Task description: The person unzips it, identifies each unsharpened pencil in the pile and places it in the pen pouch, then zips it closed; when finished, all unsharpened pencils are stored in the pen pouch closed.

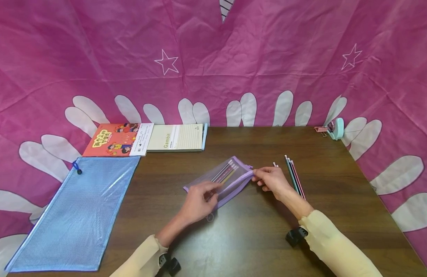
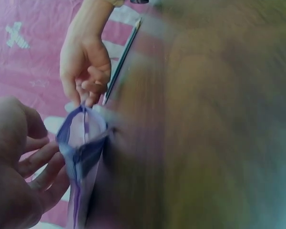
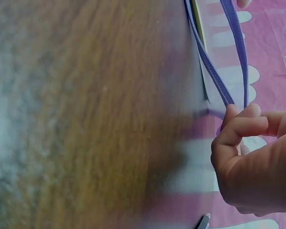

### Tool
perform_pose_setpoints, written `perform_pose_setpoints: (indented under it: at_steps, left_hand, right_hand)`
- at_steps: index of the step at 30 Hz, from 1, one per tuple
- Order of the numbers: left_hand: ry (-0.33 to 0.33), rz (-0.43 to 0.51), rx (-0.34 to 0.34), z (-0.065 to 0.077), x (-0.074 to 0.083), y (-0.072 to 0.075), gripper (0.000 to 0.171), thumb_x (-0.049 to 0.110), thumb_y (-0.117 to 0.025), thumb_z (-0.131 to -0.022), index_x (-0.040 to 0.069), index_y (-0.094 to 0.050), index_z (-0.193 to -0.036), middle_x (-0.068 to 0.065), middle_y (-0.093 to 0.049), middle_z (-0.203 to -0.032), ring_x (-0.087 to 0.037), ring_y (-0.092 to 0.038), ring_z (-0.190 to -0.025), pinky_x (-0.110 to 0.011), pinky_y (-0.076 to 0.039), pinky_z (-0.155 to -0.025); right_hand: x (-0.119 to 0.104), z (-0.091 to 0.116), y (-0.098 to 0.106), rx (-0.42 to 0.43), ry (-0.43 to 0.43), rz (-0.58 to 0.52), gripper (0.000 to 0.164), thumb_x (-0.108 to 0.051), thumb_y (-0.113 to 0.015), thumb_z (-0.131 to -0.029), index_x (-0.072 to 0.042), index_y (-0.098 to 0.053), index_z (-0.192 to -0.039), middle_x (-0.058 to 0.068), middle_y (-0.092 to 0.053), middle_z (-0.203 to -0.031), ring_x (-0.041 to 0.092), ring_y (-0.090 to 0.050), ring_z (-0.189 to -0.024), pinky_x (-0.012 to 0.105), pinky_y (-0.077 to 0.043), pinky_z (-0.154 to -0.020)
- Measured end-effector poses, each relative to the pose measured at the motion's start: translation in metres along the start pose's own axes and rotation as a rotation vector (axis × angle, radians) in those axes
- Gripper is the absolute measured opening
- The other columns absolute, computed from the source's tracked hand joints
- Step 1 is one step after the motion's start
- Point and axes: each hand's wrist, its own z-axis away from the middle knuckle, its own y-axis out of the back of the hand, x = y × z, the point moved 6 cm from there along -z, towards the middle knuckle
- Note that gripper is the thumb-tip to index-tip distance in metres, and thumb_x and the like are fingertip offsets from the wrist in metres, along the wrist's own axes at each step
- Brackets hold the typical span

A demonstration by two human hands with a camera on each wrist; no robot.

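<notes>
A purple-trimmed mesh pencil pouch (image 1: 236, 181) is tilted above the middle of the table, with several pencils (image 1: 224, 173) inside. Its mouth gapes between two purple zipper edges (image 3: 238, 43) in the right wrist view. My right hand (image 1: 273, 180) pinches the right end of that mouth between thumb and finger. At the near left side is my left hand (image 1: 199, 202), its fingers (image 2: 47, 167) loosely extended against the pouch and the thumb standing apart. A small zipper ring (image 1: 210, 217) hangs below the left hand. More pencils (image 1: 296, 177) lie just beyond the right wrist, partly hidden by it.
On the left lies a blue mesh zip bag (image 1: 75, 215). Behind it are a red picture booklet (image 1: 113, 140) and a cream notebook (image 1: 185, 138). A mint-green object (image 1: 338, 129) and a pink clip (image 1: 321, 129) sit at the back right. Pink cloth (image 1: 213, 57) hangs behind the table.
</notes>
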Motion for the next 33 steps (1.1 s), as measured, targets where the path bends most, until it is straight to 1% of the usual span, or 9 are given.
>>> perform_pose_setpoints:
  at_steps: [2, 5, 8, 10, 14, 17, 24, 28, 33]
  left_hand:
    - [-0.010, 0.000, 0.000, 0.003, -0.003, 0.007, 0.036, -0.008, -0.064, -0.076, -0.001, -0.075, -0.110, -0.007, -0.072, -0.095, -0.010, -0.059, -0.074, -0.026, -0.050, -0.060]
    - [-0.002, -0.035, -0.033, 0.011, -0.009, 0.019, 0.043, -0.006, -0.062, -0.074, 0.003, -0.074, -0.114, -0.004, -0.072, -0.104, -0.013, -0.061, -0.088, -0.031, -0.051, -0.068]
    - [0.015, -0.084, -0.112, 0.019, -0.013, 0.031, 0.049, -0.005, -0.065, -0.073, 0.006, -0.072, -0.120, -0.003, -0.068, -0.115, -0.019, -0.059, -0.105, -0.040, -0.051, -0.080]
    - [0.025, -0.121, -0.173, 0.025, -0.015, 0.037, 0.054, -0.004, -0.069, -0.072, 0.008, -0.070, -0.124, -0.004, -0.065, -0.121, -0.022, -0.055, -0.111, -0.045, -0.050, -0.086]
    - [0.029, -0.160, -0.275, 0.031, -0.017, 0.040, 0.059, 0.002, -0.079, -0.071, 0.007, -0.067, -0.129, -0.007, -0.060, -0.129, -0.027, -0.049, -0.120, -0.051, -0.045, -0.097]
    - [0.022, -0.189, -0.311, 0.032, -0.018, 0.038, 0.062, 0.009, -0.085, -0.071, 0.007, -0.065, -0.130, -0.008, -0.058, -0.132, -0.028, -0.048, -0.121, -0.051, -0.042, -0.100]
    - [0.030, -0.266, -0.336, 0.033, -0.019, 0.030, 0.070, 0.018, -0.091, -0.068, 0.010, -0.064, -0.132, -0.009, -0.058, -0.133, -0.031, -0.048, -0.120, -0.055, -0.039, -0.098]
    - [-0.033, -0.322, -0.318, 0.033, -0.016, 0.029, 0.068, 0.018, -0.090, -0.068, 0.010, -0.066, -0.130, -0.010, -0.060, -0.129, -0.032, -0.051, -0.117, -0.055, -0.041, -0.095]
    - [-0.106, -0.342, -0.320, 0.033, -0.013, 0.028, 0.057, 0.016, -0.084, -0.074, 0.011, -0.068, -0.128, -0.008, -0.063, -0.127, -0.028, -0.055, -0.115, -0.052, -0.044, -0.095]
  right_hand:
    - [0.000, 0.000, 0.000, -0.005, 0.000, -0.026, 0.027, -0.010, -0.061, -0.097, 0.013, -0.062, -0.110, 0.003, -0.068, -0.075, 0.006, -0.053, -0.059, 0.020, -0.043, -0.049]
    - [-0.001, 0.000, -0.001, -0.012, -0.008, -0.055, 0.029, -0.009, -0.061, -0.098, 0.015, -0.060, -0.113, 0.004, -0.068, -0.075, 0.006, -0.052, -0.058, 0.019, -0.044, -0.049]
    - [-0.002, 0.001, 0.000, -0.017, -0.017, -0.089, 0.030, -0.008, -0.061, -0.098, 0.016, -0.059, -0.115, 0.005, -0.068, -0.075, 0.005, -0.052, -0.057, 0.018, -0.044, -0.048]
    - [-0.002, 0.001, 0.001, -0.017, -0.023, -0.108, 0.030, -0.007, -0.060, -0.098, 0.017, -0.058, -0.116, 0.005, -0.068, -0.074, 0.005, -0.051, -0.057, 0.017, -0.043, -0.048]
    - [-0.001, 0.001, 0.003, -0.013, -0.031, -0.127, 0.030, -0.006, -0.059, -0.098, 0.017, -0.056, -0.116, 0.006, -0.067, -0.075, 0.005, -0.050, -0.057, 0.017, -0.043, -0.047]
    - [-0.001, 0.002, 0.003, -0.021, -0.037, -0.143, 0.030, -0.006, -0.059, -0.098, 0.017, -0.055, -0.117, 0.006, -0.067, -0.075, 0.005, -0.050, -0.057, 0.017, -0.043, -0.048]
    - [0.000, 0.003, 0.002, -0.028, -0.040, -0.175, 0.029, -0.006, -0.059, -0.098, 0.017, -0.056, -0.116, 0.004, -0.067, -0.073, 0.005, -0.051, -0.057, 0.017, -0.042, -0.047]
    - [0.001, 0.002, 0.001, -0.032, -0.043, -0.169, 0.028, -0.006, -0.059, -0.098, 0.016, -0.056, -0.115, 0.005, -0.066, -0.073, 0.005, -0.050, -0.057, 0.017, -0.042, -0.047]
    - [0.004, 0.002, 0.002, -0.033, -0.059, -0.175, 0.026, -0.007, -0.058, -0.099, 0.015, -0.056, -0.113, 0.005, -0.067, -0.073, 0.005, -0.050, -0.057, 0.017, -0.042, -0.047]
